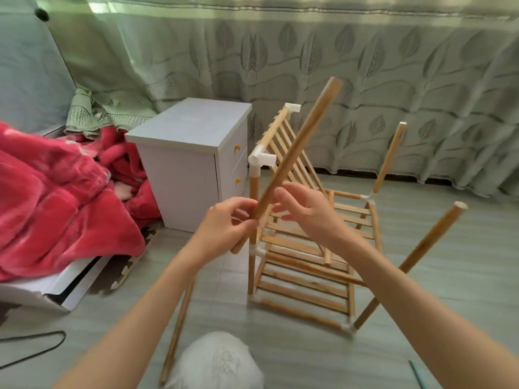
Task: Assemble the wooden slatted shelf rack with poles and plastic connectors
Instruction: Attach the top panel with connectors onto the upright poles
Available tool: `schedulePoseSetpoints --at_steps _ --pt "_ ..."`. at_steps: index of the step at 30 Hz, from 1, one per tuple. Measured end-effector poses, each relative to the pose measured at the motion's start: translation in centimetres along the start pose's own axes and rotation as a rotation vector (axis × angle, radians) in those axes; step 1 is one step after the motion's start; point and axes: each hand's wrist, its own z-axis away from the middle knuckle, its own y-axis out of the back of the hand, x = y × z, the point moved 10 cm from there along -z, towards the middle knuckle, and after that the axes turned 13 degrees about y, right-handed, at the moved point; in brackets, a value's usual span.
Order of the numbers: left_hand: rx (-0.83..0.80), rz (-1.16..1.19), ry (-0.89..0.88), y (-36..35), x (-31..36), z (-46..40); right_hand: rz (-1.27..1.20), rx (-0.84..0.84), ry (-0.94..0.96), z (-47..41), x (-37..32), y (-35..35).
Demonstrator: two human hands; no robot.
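A half-built wooden rack (306,265) stands on a pale plank floor (421,276) in front of a leaf-patterned green curtain (365,66), with a small white cabinet (188,164) just beside it on the left. The rack has flat slatted shelves joined by round poles and white plastic connectors (262,158); its top shelf tilts steeply, fixed on one side only. A loose pole (297,153), smooth and round, is held slanting in front of the rack. The left hand (227,223) pinches its lower end with curled fingers; the right hand (303,209) hovers just beside it, fingers loosely spread. Probably this pole goes next into an open connector socket, which calls for lining it up straight. Another pole (177,332) lies on the floor.
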Motion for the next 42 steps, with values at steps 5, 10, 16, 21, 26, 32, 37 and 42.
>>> schedulePoseSetpoints --at_steps 5,10,16,21,26,32,37,42 --pt "-0.098 -0.108 -0.233 -4.7 7.5 -0.2 -0.055 0.384 0.093 1.5 -2.6 7.8" --pt "0.296 -0.137 -0.289 -2.6 8.5 -2.0 -0.168 0.436 0.011 3.4 -0.1 11.1" --pt "0.486 0.216 0.109 3.1 3.4 -5.6 0.144 0.195 -0.032 4.1 3.4 10.6" --pt "0.191 0.259 0.097 -0.2 3.2 -7.4 0.491 0.167 0.079 4.2 2.8 10.6" --pt "0.198 0.306 0.024 0.3 3.4 -6.6 0.675 0.199 0.143 4.4 1.6 11.4" --pt "0.191 0.327 -0.003 0.3 3.7 -5.8 0.770 0.200 0.188 4.2 0.2 11.7" --pt "0.182 0.342 0.021 0.2 3.6 -5.6 0.806 0.191 0.228 4.4 -0.3 12.0" --pt "0.178 0.394 0.028 0.2 3.5 -5.6 0.849 0.161 0.249 4.1 -0.3 11.9"
